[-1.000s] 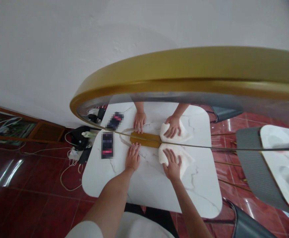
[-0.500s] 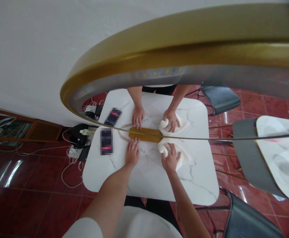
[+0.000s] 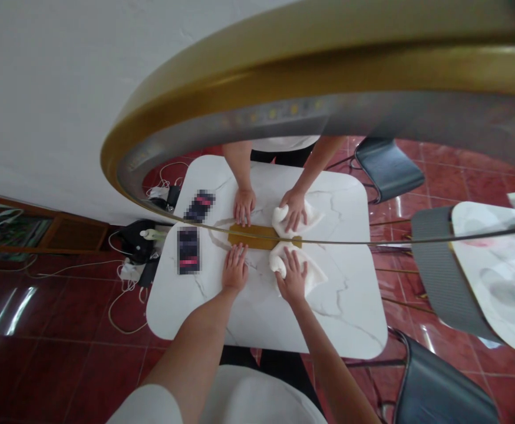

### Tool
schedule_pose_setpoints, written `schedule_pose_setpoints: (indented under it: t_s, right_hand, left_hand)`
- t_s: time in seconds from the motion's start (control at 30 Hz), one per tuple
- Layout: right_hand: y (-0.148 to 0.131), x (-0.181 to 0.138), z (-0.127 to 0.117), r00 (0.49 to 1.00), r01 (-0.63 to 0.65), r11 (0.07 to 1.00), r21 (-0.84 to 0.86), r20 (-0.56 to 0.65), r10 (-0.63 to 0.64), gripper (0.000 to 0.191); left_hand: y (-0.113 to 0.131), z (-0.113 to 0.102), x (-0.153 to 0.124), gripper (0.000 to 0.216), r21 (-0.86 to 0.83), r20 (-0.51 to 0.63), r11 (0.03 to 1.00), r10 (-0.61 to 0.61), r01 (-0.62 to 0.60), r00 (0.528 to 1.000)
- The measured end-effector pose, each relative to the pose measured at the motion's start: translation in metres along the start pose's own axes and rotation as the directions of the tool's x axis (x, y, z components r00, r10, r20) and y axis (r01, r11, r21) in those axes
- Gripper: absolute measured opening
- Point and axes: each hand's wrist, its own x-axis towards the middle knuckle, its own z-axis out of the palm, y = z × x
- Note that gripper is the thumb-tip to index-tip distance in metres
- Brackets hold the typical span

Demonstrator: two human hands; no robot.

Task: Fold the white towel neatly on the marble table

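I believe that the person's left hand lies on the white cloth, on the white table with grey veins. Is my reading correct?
Not entirely: the head view shows that it is the right hand that lies on the white cloth. The cloth is indeed on the white table with grey veins.

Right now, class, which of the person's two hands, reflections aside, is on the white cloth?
The right hand, its fingers spread over the white cloth; the left hand rests on the table without any cloth.
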Motion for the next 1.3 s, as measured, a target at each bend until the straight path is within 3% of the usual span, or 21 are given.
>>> schedule_pose_setpoints:
  t_s: [0.23, 0.43, 0.63, 0.83, 0.97, 1.1, 1.3]
  right_hand:
    - [0.0, -0.001, 0.007, 0.962, -0.226, 0.973, 0.044, -0.15, 0.23, 0.038]
    - [-0.001, 0.0, 0.008, 0.994, -0.023, 0.996, 0.087, -0.108, 0.033, 0.039]
    - [0.011, 0.001, 0.008, 0.924, -0.267, 0.95, 0.162, -0.236, 0.3, 0.045]
    - [-0.021, 0.006, 0.012, 0.991, -0.046, 0.991, 0.129, -0.122, 0.062, 0.037]
    - [-0.045, 0.013, 0.014, 0.998, 0.057, 0.986, 0.159, -0.028, -0.054, 0.04]
    - [-0.064, 0.017, 0.018, 0.972, 0.202, 0.963, 0.178, 0.086, -0.22, 0.042]
    - [-0.044, 0.011, 0.009, 0.963, 0.231, 0.966, 0.119, 0.113, -0.244, 0.051]
  left_hand:
    - [-0.001, 0.0, -0.001, 0.065, -0.004, 0.007, 1.0, -0.003, 0.003, 1.0]
    - [-0.001, 0.0, 0.0, 0.065, -0.032, 0.011, 0.999, -0.007, 0.007, 1.0]
    - [-0.001, 0.0, 0.0, 0.065, -0.055, -0.004, 0.998, -0.015, 0.015, 1.0]
    - [0.0, -0.002, 0.0, 0.064, -0.043, 0.008, 0.999, 0.002, -0.002, 1.0]
    - [-0.001, -0.001, -0.001, 0.061, -0.021, -0.003, 1.0, 0.007, -0.007, 1.0]
    - [-0.005, 0.003, -0.002, 0.063, -0.022, -0.034, 0.999, 0.038, -0.039, 0.999]
    - [-0.001, 0.001, -0.001, 0.062, -0.02, -0.026, 1.0, 0.024, -0.024, 0.999]
